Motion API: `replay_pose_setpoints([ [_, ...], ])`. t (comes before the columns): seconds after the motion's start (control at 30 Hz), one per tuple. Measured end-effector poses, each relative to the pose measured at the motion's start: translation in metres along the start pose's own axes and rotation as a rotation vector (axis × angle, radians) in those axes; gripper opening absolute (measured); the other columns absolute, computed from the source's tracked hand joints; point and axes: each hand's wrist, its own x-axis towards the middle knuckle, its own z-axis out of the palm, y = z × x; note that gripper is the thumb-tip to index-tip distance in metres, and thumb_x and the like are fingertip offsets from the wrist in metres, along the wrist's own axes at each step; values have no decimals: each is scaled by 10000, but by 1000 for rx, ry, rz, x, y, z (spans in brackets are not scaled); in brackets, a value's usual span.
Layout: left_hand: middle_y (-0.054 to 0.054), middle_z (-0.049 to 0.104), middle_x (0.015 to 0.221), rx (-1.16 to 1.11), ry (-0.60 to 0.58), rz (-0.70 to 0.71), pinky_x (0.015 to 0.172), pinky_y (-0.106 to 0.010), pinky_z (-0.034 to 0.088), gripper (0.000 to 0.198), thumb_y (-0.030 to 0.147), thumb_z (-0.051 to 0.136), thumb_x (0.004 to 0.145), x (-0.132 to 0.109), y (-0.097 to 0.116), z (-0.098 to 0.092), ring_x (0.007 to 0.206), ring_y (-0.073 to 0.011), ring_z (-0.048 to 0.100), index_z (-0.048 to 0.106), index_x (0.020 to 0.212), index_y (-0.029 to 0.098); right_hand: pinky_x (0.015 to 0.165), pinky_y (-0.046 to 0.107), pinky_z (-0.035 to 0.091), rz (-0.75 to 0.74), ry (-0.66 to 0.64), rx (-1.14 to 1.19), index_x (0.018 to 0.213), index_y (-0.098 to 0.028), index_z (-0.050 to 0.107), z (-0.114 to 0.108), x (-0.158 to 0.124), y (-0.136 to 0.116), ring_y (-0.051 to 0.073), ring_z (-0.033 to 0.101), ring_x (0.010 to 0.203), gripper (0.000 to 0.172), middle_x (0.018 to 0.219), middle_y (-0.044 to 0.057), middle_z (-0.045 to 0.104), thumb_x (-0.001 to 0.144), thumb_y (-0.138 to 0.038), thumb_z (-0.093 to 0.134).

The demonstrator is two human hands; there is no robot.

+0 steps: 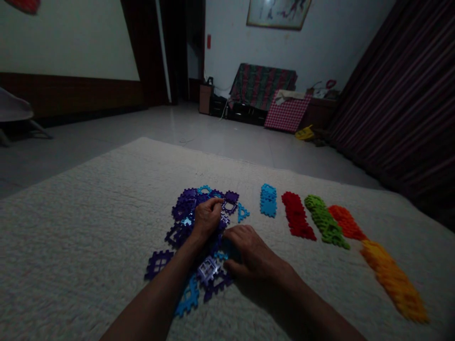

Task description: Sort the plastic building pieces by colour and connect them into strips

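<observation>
A heap of purple and blue interlocking plastic tiles (183,208) with toothed edges lies on the pale mat in front of me. Over the heap's upper part is my left hand (208,217), its fingers closed beside a dark purple tile (232,196); what they grip, if anything, is hidden. My right hand (249,248) curves at the heap's right side, fingers and thumb around a shadowed blue tile (232,251) that is largely covered. A blue triangular tile (242,213) lies just right of the heap. Nearer to me are a purple window tile (158,263) and a blue tile (188,297).
Rows of tiles sorted by colour lie to the right: blue (268,201), red (297,215), green (325,221), orange (346,221) and yellow-orange (394,279). The mat (88,227) borders a tiled floor (149,124). A curtain (405,90) hangs at right; a chair (16,109) stands at left.
</observation>
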Motion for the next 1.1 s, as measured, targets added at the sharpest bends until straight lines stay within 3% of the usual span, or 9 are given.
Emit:
replay_pose_setpoints([
  [0.17, 5, 743, 720, 0, 0, -6, 646, -236, 505, 283, 199, 513, 791, 0, 0, 0, 638, -139, 648, 770, 906, 177, 972, 432, 418, 0, 54, 96, 1205, -197, 534, -15, -3, 2, 255, 538, 1076, 467, 1154, 110, 612, 747, -228, 618],
  [0.33, 6, 744, 710, 20, 18, 24, 637, -243, 506, 279, 224, 520, 783, 0, -4, 1, 629, -145, 652, 773, 896, 191, 807, 326, 467, 90, 63, 151, 998, -221, 597, -45, -7, 18, 184, 596, 882, 139, 989, 51, 656, 884, -287, 553],
  [0.53, -2, 754, 730, 26, 19, 14, 628, -249, 504, 277, 232, 524, 778, 1, -6, 2, 629, -150, 661, 774, 889, 191, 567, 263, 352, 376, 83, -4, 688, -201, 550, -60, -17, 65, 138, 490, 571, 343, 617, -6, 543, 963, -326, 388],
  [0.63, -7, 758, 741, 31, 20, 14, 653, -262, 510, 281, 234, 520, 778, 1, -5, 2, 646, -159, 668, 776, 887, 190, 591, 272, 376, 475, 63, -88, 736, -191, 605, -58, -27, 84, 156, 531, 613, 295, 680, 28, 603, 941, -316, 434],
  [0.7, -3, 758, 740, 30, 23, 14, 658, -265, 512, 284, 236, 515, 778, 0, -5, 3, 647, -160, 669, 775, 886, 193, 657, 287, 428, 479, 102, -120, 910, -190, 657, -56, -34, 90, 184, 589, 730, 191, 841, 63, 660, 897, -330, 528],
  [0.8, 4, 753, 723, 26, 28, 26, 660, -263, 513, 281, 237, 515, 774, 0, -4, 3, 640, -157, 663, 772, 877, 195, 825, 333, 473, 389, 112, -117, 1188, -222, 610, -51, -39, 91, 229, 604, 970, 437, 1104, 87, 643, 757, -263, 674],
  [0.87, 8, 746, 707, 23, 30, 30, 646, -258, 507, 281, 240, 515, 773, 0, -4, 2, 624, -153, 654, 771, 877, 192, 867, 346, 468, 363, 72, -127, 1187, -244, 609, -49, -40, 87, 235, 588, 1012, 497, 1126, 75, 627, 699, -182, 679],
  [0.97, 11, 733, 677, 23, 21, 17, 595, -246, 485, 288, 247, 512, 771, 0, -3, 2, 584, -146, 634, 770, 886, 191, 837, 342, 468, 380, 34, -148, 1087, -258, 632, -47, -38, 81, 225, 586, 954, 409, 1044, 54, 626, 698, -130, 643],
  [1.1, 6, 722, 668, 12, 22, 9, 581, -239, 468, 290, 257, 516, 760, 0, -3, 1, 579, -142, 624, 770, 879, 185, 912, 392, 461, 377, 99, -149, 1192, -243, 588, -51, -33, 83, 248, 573, 1029, 478, 1131, 85, 610, 728, -146, 645],
])
